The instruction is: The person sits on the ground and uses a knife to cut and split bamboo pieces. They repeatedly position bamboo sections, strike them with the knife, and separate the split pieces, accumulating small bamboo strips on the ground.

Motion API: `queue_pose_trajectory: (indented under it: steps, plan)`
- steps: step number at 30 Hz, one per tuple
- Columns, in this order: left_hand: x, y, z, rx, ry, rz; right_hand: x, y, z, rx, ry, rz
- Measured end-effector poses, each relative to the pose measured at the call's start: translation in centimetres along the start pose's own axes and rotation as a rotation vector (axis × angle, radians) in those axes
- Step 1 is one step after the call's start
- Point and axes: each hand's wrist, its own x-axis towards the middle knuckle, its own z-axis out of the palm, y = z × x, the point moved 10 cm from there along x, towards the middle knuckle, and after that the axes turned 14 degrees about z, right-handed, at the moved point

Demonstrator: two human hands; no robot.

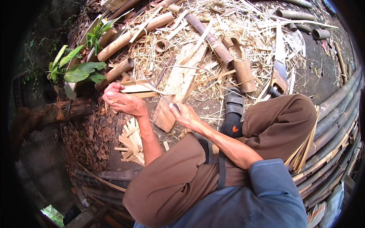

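Note:
My left hand (126,101) is closed around one end of a split bamboo piece (136,87), pale on its inner side. My right hand (187,117) grips the dark handle of a knife (164,99). Its thin metal blade reaches up and left to the bamboo piece; a pale curl or sliver lies at the meeting point, too small to make out well. Below both hands a thick wooden plank (165,115) slopes away from me. Short pale bamboo slats (132,141) lie heaped on the ground beside my left forearm.
Bamboo shavings (243,22) cover the far ground, with cut bamboo tubes (243,72) among them. A handsaw (279,76) lies at right. Long bamboo poles (334,117) are stacked along the right side. Green leafy plants (81,72) and a log (57,114) stand at left.

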Motion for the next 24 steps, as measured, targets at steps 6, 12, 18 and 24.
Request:
queue_pose_trajectory:
  steps: [6, 12, 18, 24]
  plan:
    - [-1.0, 0.0, -1.5, -0.158, 0.013, -0.076, -0.7, -0.5, -0.6, -0.108, 0.079, -0.108]
    - [-19.8, -10.6, -4.4, -0.354, 0.112, -1.31, -4.7, -3.6, -4.0, -0.093, 0.158, -0.253]
    - [-24.5, -8.8, 4.4, -1.029, 0.071, -1.857, -8.3, -5.2, -4.3, -0.232, 0.104, -0.355]
    - [-23.1, -11.1, 7.0, -1.28, 0.196, -1.727, -10.8, -6.5, -4.7, -0.279, 0.129, -0.429]
